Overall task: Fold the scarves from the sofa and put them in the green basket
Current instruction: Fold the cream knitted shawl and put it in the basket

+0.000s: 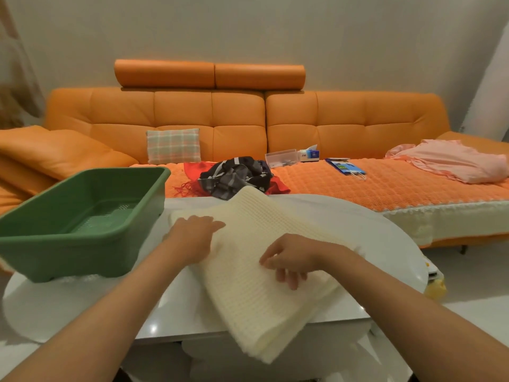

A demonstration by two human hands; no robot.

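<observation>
Cream scarf (248, 299) mid-fold, near end hanging off the table (68, 307)

Your left hand (192, 238) lies flat on it, fingers straight. Your right hand (292, 260) rests bent fingertips on the knit; whether they pinch, I cannot tell. Next, I judge: fold once more, then lift it into the green basket (82, 257), which holds nothing. Count: one scarf here, two on the sofa (358, 122), a dark scarf (237, 175) and a red scarf (278, 187); one basket

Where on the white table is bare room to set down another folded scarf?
Free on the white table: the near-left patch, between green basket and left forearm; the far-right strip, between cream scarf and sofa. Crowded: the middle, under that scarf, the left hand and right hand.
</observation>
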